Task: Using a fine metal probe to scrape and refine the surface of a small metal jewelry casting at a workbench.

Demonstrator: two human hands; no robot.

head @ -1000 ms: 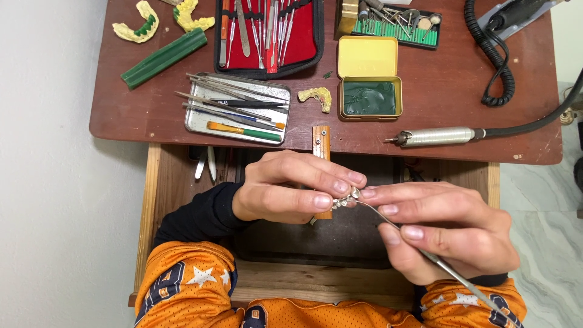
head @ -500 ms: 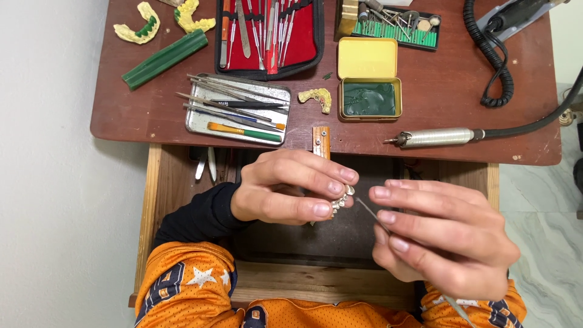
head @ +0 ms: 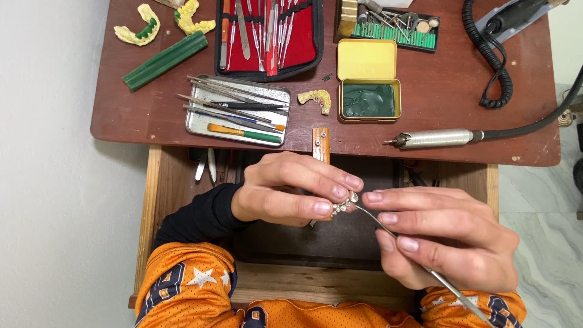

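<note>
Just below the wooden bench pin [head: 320,143], the left hand [head: 285,191] pinches a small metal dental piece [head: 345,203]; the right hand [head: 446,243] grips a thin metal tool [head: 401,240], its long axis slanting up-left, tip touching the piece.

Bright, even light; sharp focus

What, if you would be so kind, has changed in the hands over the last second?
Little: the right hand lifted slightly and resettled, its thin metal tool tilting and returning to the small metal piece. The left hand kept the same pinch on that piece. Nothing was let go; the things on the table stayed put.
</note>
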